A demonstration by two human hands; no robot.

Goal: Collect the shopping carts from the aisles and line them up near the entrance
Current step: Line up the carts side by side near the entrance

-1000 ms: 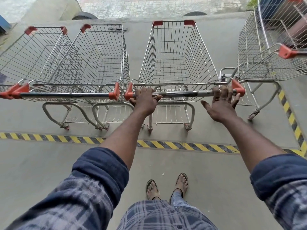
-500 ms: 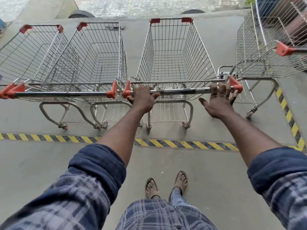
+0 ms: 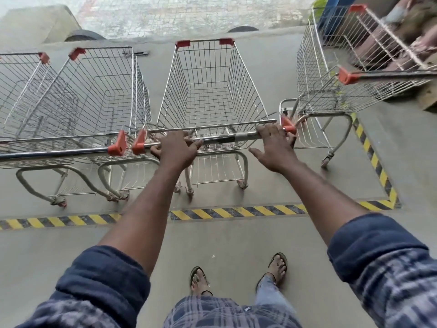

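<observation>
Concrete floor (image 3: 224,242), striped tape (image 3: 236,212) across. Middle cart (image 3: 208,91) stood beyond tape, beside left carts (image 3: 94,95), long axis straight ahead. Left hand (image 3: 177,150) curled round handle (image 3: 227,138); right hand (image 3: 275,145) lay straight-fingered on right end.

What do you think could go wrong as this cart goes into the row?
1. The handle has its left cap almost against the cap of the left cart; they may snag.
2. The right hand lies flat by the right cap, near the right cart; fingers could get pinched.
3. Only the left hand grips, so the cart may veer.
</observation>
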